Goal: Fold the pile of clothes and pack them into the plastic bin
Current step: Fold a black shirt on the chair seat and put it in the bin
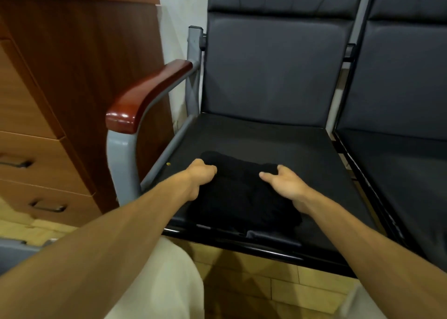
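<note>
A black garment [242, 197] lies on the chair seat [314, 146], towards its front edge and already gathered into a compact, roughly squared bundle, so I judge the folding of this piece to be well on but not finished; the left hand [202, 176] has its fingers curled round the far left corner of the cloth, and the right hand [283, 180] hooks its fingers into the far right corner with the thumb sticking out sideways; both seem set to bring that far edge over. No plastic bin is in sight, nor any other clothes, so how much of the whole job is done I cannot tell; packing, at least for this piece, is yet to come. For room: the seat behind the bundle is bare up to the backrest [273, 71]; the red-brown armrest [150, 96] and its grey frame close off the left side, with a wooden cabinet [60, 88] just beyond; the neighbouring seat [406, 163] lies to the right; the bundle's near edge sits close to the seat's front lip, so a tug towards the person could tip it off.
</note>
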A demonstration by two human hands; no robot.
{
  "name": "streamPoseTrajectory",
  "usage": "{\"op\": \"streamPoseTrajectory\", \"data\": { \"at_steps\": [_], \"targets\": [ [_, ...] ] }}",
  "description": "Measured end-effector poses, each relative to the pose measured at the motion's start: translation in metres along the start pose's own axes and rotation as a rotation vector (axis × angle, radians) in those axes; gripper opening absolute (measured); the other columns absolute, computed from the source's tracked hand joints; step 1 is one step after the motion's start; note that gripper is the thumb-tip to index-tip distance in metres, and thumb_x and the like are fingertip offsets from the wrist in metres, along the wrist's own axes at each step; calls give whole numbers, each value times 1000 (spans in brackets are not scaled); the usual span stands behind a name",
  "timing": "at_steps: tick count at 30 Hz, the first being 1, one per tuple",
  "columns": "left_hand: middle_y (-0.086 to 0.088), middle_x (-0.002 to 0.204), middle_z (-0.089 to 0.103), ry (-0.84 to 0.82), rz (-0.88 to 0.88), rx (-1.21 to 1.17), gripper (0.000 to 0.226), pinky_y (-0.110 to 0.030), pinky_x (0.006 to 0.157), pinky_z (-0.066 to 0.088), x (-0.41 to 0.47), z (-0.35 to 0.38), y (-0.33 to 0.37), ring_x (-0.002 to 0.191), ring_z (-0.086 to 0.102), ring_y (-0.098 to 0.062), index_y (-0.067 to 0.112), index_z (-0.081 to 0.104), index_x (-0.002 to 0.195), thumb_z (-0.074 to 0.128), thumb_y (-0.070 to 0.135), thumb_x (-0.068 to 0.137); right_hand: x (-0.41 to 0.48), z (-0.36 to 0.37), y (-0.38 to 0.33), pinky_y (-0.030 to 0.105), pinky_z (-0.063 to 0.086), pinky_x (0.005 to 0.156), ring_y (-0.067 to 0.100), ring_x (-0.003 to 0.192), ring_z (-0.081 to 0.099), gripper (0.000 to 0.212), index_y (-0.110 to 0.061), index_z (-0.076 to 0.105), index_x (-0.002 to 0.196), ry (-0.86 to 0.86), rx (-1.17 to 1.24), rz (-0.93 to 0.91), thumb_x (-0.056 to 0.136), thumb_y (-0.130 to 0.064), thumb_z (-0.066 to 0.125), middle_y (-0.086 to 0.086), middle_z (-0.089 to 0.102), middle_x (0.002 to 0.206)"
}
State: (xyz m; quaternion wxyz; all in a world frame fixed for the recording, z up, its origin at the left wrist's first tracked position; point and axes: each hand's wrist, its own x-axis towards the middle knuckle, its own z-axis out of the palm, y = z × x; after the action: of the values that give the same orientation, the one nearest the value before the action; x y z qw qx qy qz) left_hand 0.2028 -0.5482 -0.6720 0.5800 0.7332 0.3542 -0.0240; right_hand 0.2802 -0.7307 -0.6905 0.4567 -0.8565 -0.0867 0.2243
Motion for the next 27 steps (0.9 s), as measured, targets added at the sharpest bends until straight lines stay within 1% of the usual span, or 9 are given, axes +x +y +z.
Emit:
{"op": "streamPoseTrajectory", "data": {
  "at_steps": [2, 4, 7, 9, 11, 13, 17, 22, 27],
  "targets": [
    [-16, 106, 57, -16, -47, -196, 37, -37, 62, 49, -15, -17, 3, 82, 58, -28, 6, 44, 130, 54, 16, 96, -6, 0, -12, 42, 51, 98, 27, 112, 62, 60, -10, 47, 137, 10, 176, 10, 87, -36, 67, 8, 60, 130],
    [-15, 94, 62, -4, -22, -332, 32, -34, 57, 49, -32, -38, 3, 75, 60, -28, 6, 52, 123, 57, 17, 93, -19, 4, -32, 43, 55, 91, 27, 103, 68, 44, -10, 57, 128, -37, 268, -26, 89, -28, 66, 10, 69, 115],
    [-13, 96, 68, 42, 119, -501, 31, -34, 62, 53, -61, -78, -1, 80, 66, -28, 11, 56, 123, 56, 18, 93, -44, 15, -70, 39, 51, 95, 22, 105, 65, 51, -17, 47, 137, -112, 301, -108, 90, -20, 65, 6, 66, 118],
    [-6, 99, 68, 86, 230, -545, 25, -31, 63, 54, -83, -110, -10, 83, 67, -23, 20, 56, 121, 52, 18, 96, -57, 34, -96, 35, 49, 96, 17, 100, 64, 28, -24, 56, 119, -226, 270, -192, 93, -14, 60, 0, 68, 108],
    [-1, 99, 67, 151, 303, -532, 20, -26, 60, 52, -109, -144, -26, 84, 67, -17, 25, 56, 115, 52, 19, 97, -70, 61, -122, 35, 48, 99, 17, 106, 63, 32, -21, 56, 127, -336, 153, -280, 96, -13, 55, -1, 66, 119],
    [-1, 103, 68, 238, 340, -521, 20, -27, 65, 54, -128, -177, -51, 89, 67, -17, 24, 57, 116, 53, 20, 97, -84, 97, -145, 39, 46, 104, 19, 119, 57, 50, -22, 40, 145, -390, 33, -358, 97, -17, 54, -2, 54, 138],
    [-3, 107, 67, 416, 295, -542, 19, -28, 68, 55, -163, -232, -121, 90, 67, -16, 19, 56, 117, 52, 20, 99, -109, 182, -171, 39, 44, 104, 21, 122, 53, 55, -21, 37, 147, -478, -130, -462, 96, -13, 54, -1, 49, 143],
    [-1, 117, 63, 556, 159, -593, 23, -32, 78, 55, -206, -280, -233, 100, 64, -17, 22, 49, 121, 49, 17, 99, -149, 287, -175, 21, 39, 83, 7, 96, 47, 47, -19, 39, 145, -634, -281, -592, 99, -8, 48, -7, 47, 116],
    [2, 119, 62, 685, -23, -614, 31, -36, 75, 56, -253, -295, -337, 100, 64, -14, 26, 44, 128, 48, 16, 99, -179, 382, -150, 25, 35, 97, 17, 132, 41, 52, -18, 35, 148, -773, -410, -664, 99, -10, 50, -4, 43, 145]
  ]
}}
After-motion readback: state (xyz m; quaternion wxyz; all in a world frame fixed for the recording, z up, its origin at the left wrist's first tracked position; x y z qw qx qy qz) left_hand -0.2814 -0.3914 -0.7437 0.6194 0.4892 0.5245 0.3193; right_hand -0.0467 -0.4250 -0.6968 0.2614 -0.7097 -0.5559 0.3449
